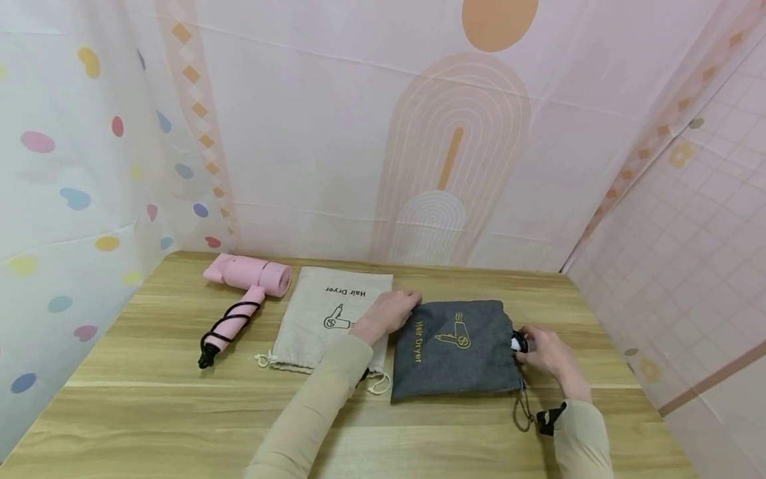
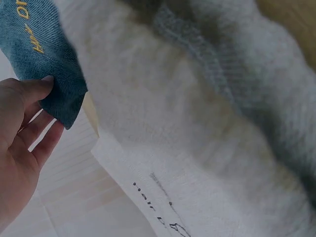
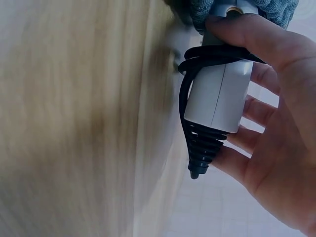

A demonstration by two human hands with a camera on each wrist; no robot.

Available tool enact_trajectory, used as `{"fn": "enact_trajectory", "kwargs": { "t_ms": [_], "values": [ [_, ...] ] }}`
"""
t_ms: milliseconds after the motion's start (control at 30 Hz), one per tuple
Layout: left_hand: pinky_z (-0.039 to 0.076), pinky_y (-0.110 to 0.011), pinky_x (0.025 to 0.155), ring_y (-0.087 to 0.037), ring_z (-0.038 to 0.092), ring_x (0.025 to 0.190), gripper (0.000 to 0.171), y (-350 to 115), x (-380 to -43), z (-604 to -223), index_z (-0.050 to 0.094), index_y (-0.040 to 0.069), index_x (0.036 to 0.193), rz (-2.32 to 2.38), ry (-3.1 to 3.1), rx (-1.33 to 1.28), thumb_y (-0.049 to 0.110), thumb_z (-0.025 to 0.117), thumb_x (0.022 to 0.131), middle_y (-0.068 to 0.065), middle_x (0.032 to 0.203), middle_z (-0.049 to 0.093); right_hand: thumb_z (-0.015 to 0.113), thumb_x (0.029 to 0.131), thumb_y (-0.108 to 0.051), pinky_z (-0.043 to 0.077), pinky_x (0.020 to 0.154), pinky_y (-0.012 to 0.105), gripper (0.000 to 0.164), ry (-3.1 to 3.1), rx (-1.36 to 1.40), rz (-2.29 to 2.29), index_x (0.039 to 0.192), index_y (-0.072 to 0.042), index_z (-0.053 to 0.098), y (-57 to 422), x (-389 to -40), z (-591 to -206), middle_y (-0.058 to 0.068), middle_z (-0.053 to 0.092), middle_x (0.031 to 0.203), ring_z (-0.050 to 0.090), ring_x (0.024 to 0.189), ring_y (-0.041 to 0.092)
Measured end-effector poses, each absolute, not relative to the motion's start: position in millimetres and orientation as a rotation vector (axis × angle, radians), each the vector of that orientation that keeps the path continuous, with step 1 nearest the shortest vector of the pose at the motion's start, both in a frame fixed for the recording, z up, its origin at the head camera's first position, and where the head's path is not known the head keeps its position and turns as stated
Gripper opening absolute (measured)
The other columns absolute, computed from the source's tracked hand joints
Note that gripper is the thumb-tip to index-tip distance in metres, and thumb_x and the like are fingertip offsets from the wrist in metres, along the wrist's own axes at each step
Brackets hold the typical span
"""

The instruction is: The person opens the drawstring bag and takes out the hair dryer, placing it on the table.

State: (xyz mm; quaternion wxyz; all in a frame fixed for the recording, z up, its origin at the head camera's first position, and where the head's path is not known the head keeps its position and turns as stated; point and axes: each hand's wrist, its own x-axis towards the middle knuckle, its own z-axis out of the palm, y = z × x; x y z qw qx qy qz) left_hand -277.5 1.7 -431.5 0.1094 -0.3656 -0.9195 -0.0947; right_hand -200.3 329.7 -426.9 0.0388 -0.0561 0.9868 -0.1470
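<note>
A dark grey drawstring bag (image 1: 445,379) with a yellow hair dryer print lies flat on the table, its mouth toward the right. My left hand (image 1: 389,316) pinches the bag's far left corner between thumb and fingers, as the left wrist view shows. From the mouth sticks out the white handle of a hair dryer (image 3: 212,96), wound with a black cord (image 3: 190,64). Around this handle my right hand (image 1: 550,356) curls, thumb on one side near the bag's edge and fingers on the other. The rest of the dryer is hidden inside the bag.
Left of the dark bag lies a beige drawstring bag (image 1: 305,322), partly under my left forearm. Farther left is a pink hair dryer (image 1: 245,271) with black cord around its handle. Patterned curtains (image 1: 299,133) hang along the back and sides of the wooden table (image 1: 149,392).
</note>
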Motion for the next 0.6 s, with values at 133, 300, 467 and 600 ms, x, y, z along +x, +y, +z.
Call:
{"fn": "enact_trajectory", "kwargs": {
  "t_ms": [133, 300, 467, 600],
  "values": [
    [0.053, -0.034, 0.069, -0.022, 0.065, 0.080, 0.012, 2, -278, -429, 0.057, 0.012, 0.102, -0.228, -2.722, -1.066, 0.006, 0.055, 0.093, -0.005, 0.095, 0.066, 0.070, 0.081, -0.023, 0.050, 0.072, 0.051, 0.048, 3.038, -0.202, -0.468, 0.121, 0.000, 0.057, 332, -199, -425, 0.027, 0.063, 0.111, 0.062, 0.095, 0.040],
    [0.053, -0.033, 0.069, -0.021, 0.065, 0.079, 0.012, -2, -279, -431, 0.058, 0.013, 0.101, -0.236, -2.718, -1.062, 0.005, 0.056, 0.092, -0.004, 0.094, 0.066, 0.070, 0.081, -0.021, 0.050, 0.074, 0.053, 0.044, 3.034, -0.223, -0.493, 0.117, 0.001, 0.058, 338, -194, -424, 0.030, 0.062, 0.111, 0.061, 0.096, 0.043],
    [0.054, -0.033, 0.071, -0.021, 0.066, 0.082, 0.013, -4, -279, -431, 0.059, 0.013, 0.101, -0.238, -2.723, -1.060, 0.004, 0.055, 0.092, -0.004, 0.096, 0.066, 0.071, 0.079, -0.019, 0.050, 0.073, 0.051, 0.039, 3.050, -0.246, -0.518, 0.111, 0.001, 0.060, 345, -191, -425, 0.029, 0.063, 0.105, 0.061, 0.092, 0.040],
    [0.054, -0.034, 0.072, -0.022, 0.066, 0.084, 0.014, -6, -280, -432, 0.058, 0.013, 0.101, -0.252, -2.715, -1.067, 0.003, 0.057, 0.091, -0.005, 0.097, 0.066, 0.072, 0.078, -0.020, 0.050, 0.073, 0.051, 0.039, 3.056, -0.213, -0.505, 0.109, 0.000, 0.060, 349, -188, -425, 0.028, 0.064, 0.103, 0.062, 0.091, 0.039]
  ]
}}
